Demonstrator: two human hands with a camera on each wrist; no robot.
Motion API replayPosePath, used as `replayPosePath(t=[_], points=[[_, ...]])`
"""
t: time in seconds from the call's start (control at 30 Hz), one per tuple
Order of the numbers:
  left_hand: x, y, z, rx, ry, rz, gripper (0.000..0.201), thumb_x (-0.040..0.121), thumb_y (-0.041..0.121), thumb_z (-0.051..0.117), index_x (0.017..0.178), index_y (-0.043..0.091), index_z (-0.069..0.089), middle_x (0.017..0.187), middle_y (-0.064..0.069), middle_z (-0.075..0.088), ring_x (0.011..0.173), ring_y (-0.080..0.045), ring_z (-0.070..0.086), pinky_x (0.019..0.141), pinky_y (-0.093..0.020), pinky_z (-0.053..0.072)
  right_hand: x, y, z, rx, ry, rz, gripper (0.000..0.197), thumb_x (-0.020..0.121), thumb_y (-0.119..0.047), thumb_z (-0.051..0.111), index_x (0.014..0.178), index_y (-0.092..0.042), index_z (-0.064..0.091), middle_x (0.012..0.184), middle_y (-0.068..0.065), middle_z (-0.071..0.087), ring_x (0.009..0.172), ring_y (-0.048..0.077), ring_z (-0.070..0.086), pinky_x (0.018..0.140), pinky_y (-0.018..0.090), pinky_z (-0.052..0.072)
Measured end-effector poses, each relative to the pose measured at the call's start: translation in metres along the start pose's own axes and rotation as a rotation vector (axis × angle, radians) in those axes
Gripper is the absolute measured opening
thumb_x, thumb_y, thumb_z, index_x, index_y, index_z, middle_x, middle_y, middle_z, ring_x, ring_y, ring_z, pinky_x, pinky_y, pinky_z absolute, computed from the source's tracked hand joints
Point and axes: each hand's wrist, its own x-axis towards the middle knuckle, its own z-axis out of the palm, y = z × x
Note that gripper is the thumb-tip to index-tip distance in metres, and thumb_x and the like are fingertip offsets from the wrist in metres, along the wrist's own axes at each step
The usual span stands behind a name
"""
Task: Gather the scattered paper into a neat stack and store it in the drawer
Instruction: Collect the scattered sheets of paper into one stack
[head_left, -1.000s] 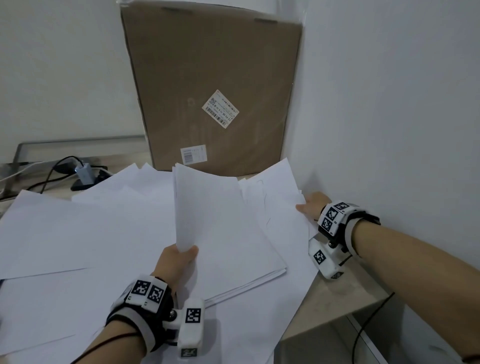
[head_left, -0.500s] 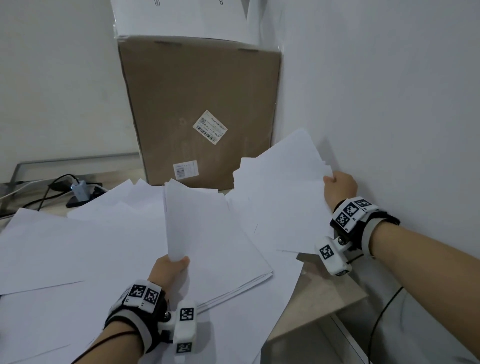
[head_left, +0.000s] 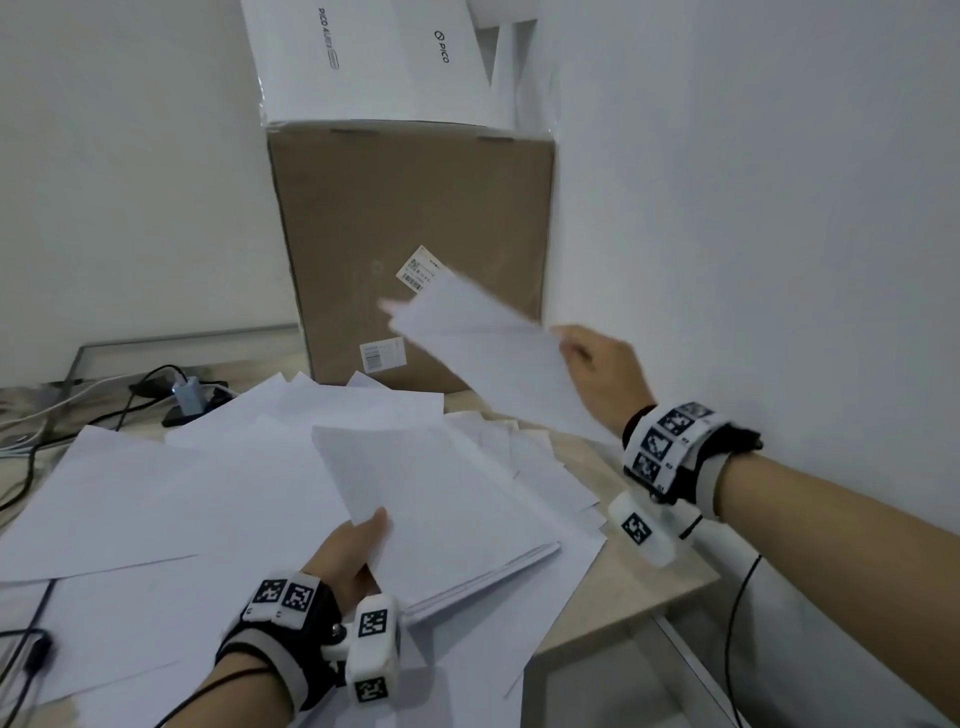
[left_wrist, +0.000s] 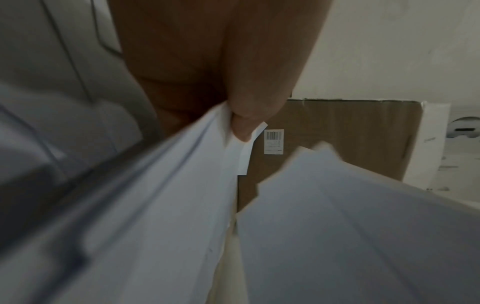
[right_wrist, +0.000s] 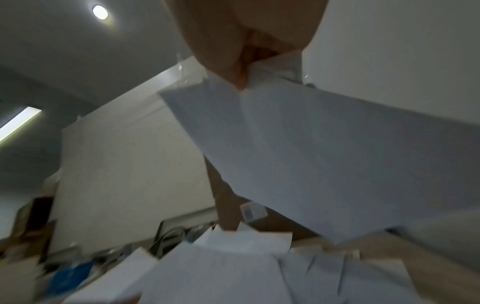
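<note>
White sheets of paper (head_left: 171, 499) lie scattered over the beige table (head_left: 654, 571). My left hand (head_left: 358, 545) pinches the near corner of a small stack of sheets (head_left: 436, 499), lifting its left edge; the pinch shows in the left wrist view, thumb on paper (left_wrist: 207, 164). My right hand (head_left: 597, 374) holds a few sheets (head_left: 488, 353) in the air above the table's right side, in front of the cardboard box. In the right wrist view the fingers (right_wrist: 233, 67) grip those raised sheets (right_wrist: 324, 154). No drawer is in view.
A tall brown cardboard box (head_left: 410, 249) stands at the back against the right wall, with a white box (head_left: 374, 57) on top. Cables and a charger (head_left: 187, 395) lie at the back left. The table's right corner ends near my right wrist.
My right hand has lifted sheets off the table's right edge and swung them up and leftward, in front of the box. My left hand keeps its pinch on the stack.
</note>
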Motion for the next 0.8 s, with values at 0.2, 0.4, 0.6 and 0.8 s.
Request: replayPosePath(t=[0.2, 0.4, 0.6, 0.8], points=[[-0.009, -0.004, -0.008, -0.057, 0.08, -0.068, 0.048, 0.101, 0.038, 0.04, 0.125, -0.002, 0.052, 0.103, -0.023, 0.067, 0.093, -0.036, 0.063, 0.074, -0.046, 0.05, -0.083, 0.008, 0.058, 0.085, -0.513, 0.097, 0.039, 0.089, 0.009, 0.042, 0.111, -0.006, 0.071, 0.123, 0.005, 0.065, 0.118, 0.014, 0.057, 0.103, 0.01, 0.033], [-0.011, -0.007, -0.013, -0.105, 0.043, -0.082, 0.057, 0.098, 0.054, 0.033, 0.116, 0.007, 0.059, 0.092, -0.014, 0.074, 0.092, -0.032, 0.065, 0.072, -0.045, 0.05, -0.123, 0.014, 0.07, 0.067, -0.599, -0.011, 0.039, 0.091, 0.004, 0.045, 0.12, -0.011, 0.066, 0.128, 0.0, 0.062, 0.121, 0.01, 0.055, 0.097, -0.003, 0.028], [-0.015, -0.002, -0.01, 0.03, -0.068, -0.126, 0.028, 0.094, 0.028, 0.058, 0.108, 0.005, 0.067, 0.084, -0.013, 0.075, 0.068, -0.025, 0.073, 0.065, -0.034, 0.059, -0.138, 0.01, 0.063, 0.039, -0.723, -0.118, 0.039, 0.092, 0.001, 0.046, 0.123, -0.014, 0.065, 0.13, -0.001, 0.061, 0.123, 0.009, 0.053, 0.105, 0.01, 0.034], [-0.004, -0.009, -0.014, 0.287, 0.02, -0.091, 0.025, 0.09, 0.002, 0.062, 0.114, -0.005, 0.059, 0.103, -0.025, 0.069, 0.094, -0.039, 0.066, 0.086, -0.047, 0.052, -0.151, 0.012, 0.067, -0.08, -1.139, -0.005, 0.05, 0.094, -0.032, 0.056, 0.142, -0.027, 0.043, 0.153, -0.009, 0.032, 0.139, 0.007, 0.03, 0.113, 0.019, 0.02]])
